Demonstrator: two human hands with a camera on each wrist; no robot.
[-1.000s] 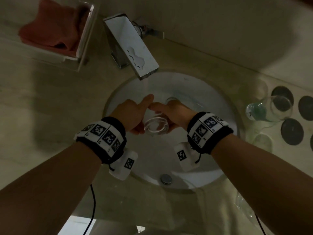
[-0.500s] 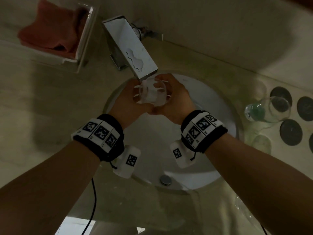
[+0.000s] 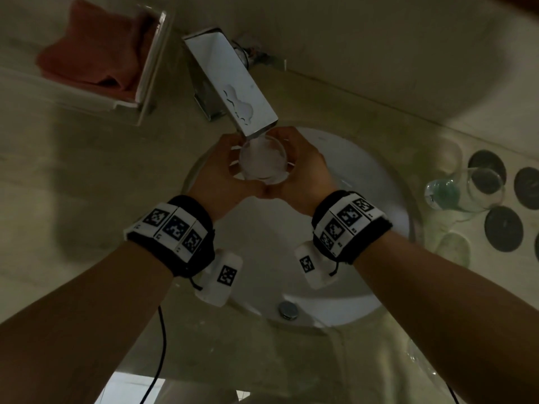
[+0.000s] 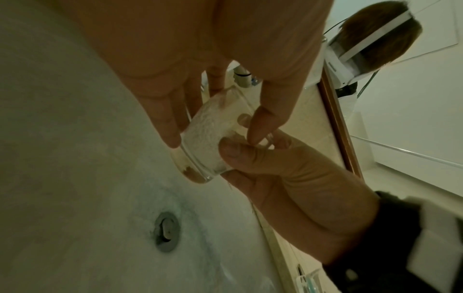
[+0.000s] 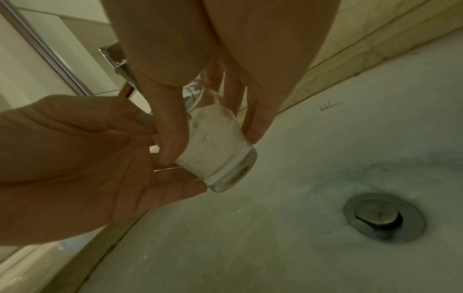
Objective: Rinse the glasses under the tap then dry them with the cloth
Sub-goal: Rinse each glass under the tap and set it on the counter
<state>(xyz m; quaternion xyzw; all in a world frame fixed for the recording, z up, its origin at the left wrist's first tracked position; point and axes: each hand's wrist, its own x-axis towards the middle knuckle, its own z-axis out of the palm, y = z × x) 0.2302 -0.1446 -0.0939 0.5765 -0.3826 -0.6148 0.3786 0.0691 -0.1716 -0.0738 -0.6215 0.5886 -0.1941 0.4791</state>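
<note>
Head view: left hand [image 3: 221, 173] and right hand [image 3: 303, 176] cup the glass [image 3: 262, 161] under the tap [image 3: 230, 80], over the basin's back edge. Wrist views: both hands' fingers curl round it; best tilt it slowly, gripping firmly.

Beige counter [image 3: 73, 176]: sunken basin [image 3: 364, 176], clear tray [image 3: 145, 91], tipped glass [image 3: 466, 191].

glass [image 3: 262, 160] rim behind tap [image 3: 233, 80]
</note>
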